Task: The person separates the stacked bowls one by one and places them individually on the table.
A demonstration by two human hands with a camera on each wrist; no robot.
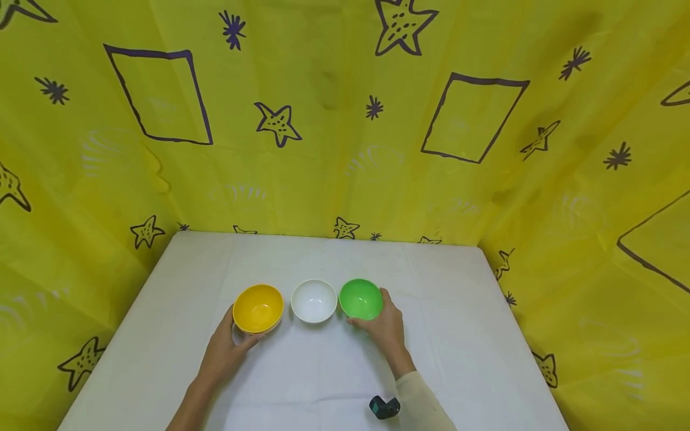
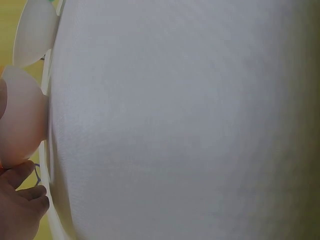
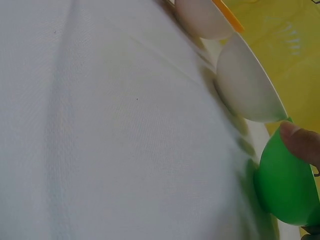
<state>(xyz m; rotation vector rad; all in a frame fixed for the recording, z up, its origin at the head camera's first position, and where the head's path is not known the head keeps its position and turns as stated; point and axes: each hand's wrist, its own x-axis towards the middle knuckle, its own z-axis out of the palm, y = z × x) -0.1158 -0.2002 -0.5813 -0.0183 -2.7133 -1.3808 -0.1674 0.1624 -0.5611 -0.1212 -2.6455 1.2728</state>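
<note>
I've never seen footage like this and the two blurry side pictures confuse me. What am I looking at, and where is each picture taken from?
No machine here: a person works with bare hands. The wide picture comes from a camera on their head; the other two from cameras on each wrist, so close that the white table fills them. Three bowls stand in a row. The left hand holds the yellow bowl, the right hand holds the green bowl, and the white bowl between them is untouched. Yellow patterned cloth hangs behind.

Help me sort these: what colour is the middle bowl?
White; the middle bowl shows best in the head view.
</note>
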